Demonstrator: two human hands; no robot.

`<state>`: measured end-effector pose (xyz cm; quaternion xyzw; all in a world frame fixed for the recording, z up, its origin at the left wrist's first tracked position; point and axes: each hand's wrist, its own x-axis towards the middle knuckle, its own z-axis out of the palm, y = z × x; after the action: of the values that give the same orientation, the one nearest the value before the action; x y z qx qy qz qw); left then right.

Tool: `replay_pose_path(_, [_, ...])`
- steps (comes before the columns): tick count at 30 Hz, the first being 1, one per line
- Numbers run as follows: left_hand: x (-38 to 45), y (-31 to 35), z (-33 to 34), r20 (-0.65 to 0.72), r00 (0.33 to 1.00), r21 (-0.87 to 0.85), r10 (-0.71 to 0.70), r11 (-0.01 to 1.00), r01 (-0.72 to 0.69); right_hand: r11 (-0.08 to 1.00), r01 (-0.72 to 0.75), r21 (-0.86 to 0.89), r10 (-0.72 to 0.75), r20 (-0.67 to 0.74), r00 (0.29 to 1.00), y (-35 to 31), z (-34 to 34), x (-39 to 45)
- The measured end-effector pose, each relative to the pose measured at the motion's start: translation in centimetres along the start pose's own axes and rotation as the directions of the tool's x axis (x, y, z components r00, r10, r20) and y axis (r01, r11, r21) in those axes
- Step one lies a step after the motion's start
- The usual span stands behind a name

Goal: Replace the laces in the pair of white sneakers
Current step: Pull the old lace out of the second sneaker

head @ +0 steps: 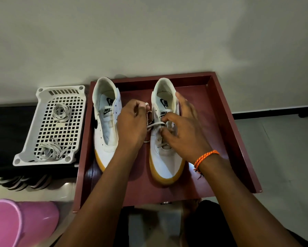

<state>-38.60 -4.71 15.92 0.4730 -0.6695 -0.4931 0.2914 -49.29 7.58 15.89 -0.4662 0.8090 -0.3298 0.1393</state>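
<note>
The right-hand sneaker [164,132] is taken as the landmark: it lies toe toward the person in the maroon tray [221,111], long axis running away from the body, with the unlaced sneaker [105,125] just beside it on the left. A lace [154,124] crossing its eyelets is pinched by the right hand [183,132] over the tongue. Its free loop is held in the curled fingers of the left hand [131,122] just off the left flank, so the next pull is judged to run leftward across the shoe.
</note>
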Motion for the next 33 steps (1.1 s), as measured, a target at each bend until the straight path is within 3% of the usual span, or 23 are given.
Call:
replay_pose_path(3, [0.1,0.1,0.0,-0.020,1.000,0.045,-0.021,0.999,0.022,0.989,-0.020,0.144,0.034,-0.100,0.994,0.0,-0.3,0.4])
replay_pose_path(5, [0.0,0.0,0.0,-0.016,0.998,0.021,-0.053,0.998,0.053,0.881,-0.090,0.464,0.137,-0.068,0.988,-0.7,-1.7,1.1])
replay_pose_path(8, [0.0,0.1,-0.1,-0.003,0.997,-0.015,-0.073,0.997,0.073,0.414,-0.092,0.906,0.185,0.015,0.983,-1.3,-4.6,1.6])
replay_pose_path(11, [0.0,0.0,-0.1,0.036,0.996,-0.040,-0.087,0.995,0.088,-0.028,-0.087,0.996,0.090,0.089,0.992,-0.4,-7.8,1.6])
replay_pose_path(14, [-0.2,0.1,-0.1,0.077,0.993,-0.038,-0.092,0.995,0.095,-0.308,-0.035,0.951,0.007,0.039,0.999,0.9,-9.4,1.4])
replay_pose_path(16, [-0.3,0.2,0.0,0.095,0.993,-0.018,-0.077,0.997,0.079,-0.377,0.005,0.926,0.011,0.000,1.000,1.5,-10.2,1.2])
replay_pose_path(18, [-0.2,0.1,0.0,0.101,0.992,0.002,-0.071,0.997,0.071,-0.293,0.018,0.956,0.021,-0.012,1.000,1.7,-10.7,1.3])
replay_pose_path(19, [-0.2,0.1,0.0,0.106,0.992,0.017,-0.068,0.998,0.066,-0.187,0.017,0.982,0.071,-0.004,0.997,1.9,-10.6,1.6])
replay_pose_path(20, [-0.1,0.0,0.0,0.113,0.992,0.036,-0.061,0.998,0.057,-0.044,-0.001,0.999,0.154,0.007,0.988,1.9,-10.3,1.8])
replay_pose_path(22, [-0.1,0.0,-0.1,0.132,0.991,0.077,-0.035,0.997,0.025,0.355,-0.147,0.923,0.375,0.004,0.927,2.7,-8.4,2.1])
replay_pose_path(24, [-0.1,-0.2,-0.1,0.144,0.990,0.111,0.006,0.994,-0.022,0.733,-0.373,0.569,0.478,-0.042,0.877,3.8,-6.1,1.9])
replay_pose_path(25, [-0.1,-0.3,-0.1,0.145,0.989,0.134,0.028,0.990,-0.048,0.844,-0.447,0.296,0.479,-0.038,0.877,4.3,-5.1,1.5])
replay_pose_path(27, [-0.2,-0.4,-0.1,0.143,0.988,0.196,0.064,0.976,-0.092,0.894,-0.424,-0.146,0.423,-0.040,0.905,3.9,-3.6,0.6])
replay_pose_path(28, [-0.2,-0.4,-0.1,0.140,0.987,0.222,0.075,0.969,-0.105,0.908,-0.367,-0.204,0.361,-0.067,0.930,3.2,-3.2,0.5])
replay_pose_path(31, [-0.4,-0.5,-0.2,0.135,0.986,0.263,0.094,0.956,-0.127,0.991,-0.130,-0.014,0.126,-0.155,0.980,0.6,-2.5,0.7])
replay_pose_path(33, [-0.4,-0.5,-0.3,0.130,0.985,0.277,0.113,0.950,-0.145,0.999,-0.029,0.035,0.033,-0.108,0.994,-0.6,-2.0,0.7])
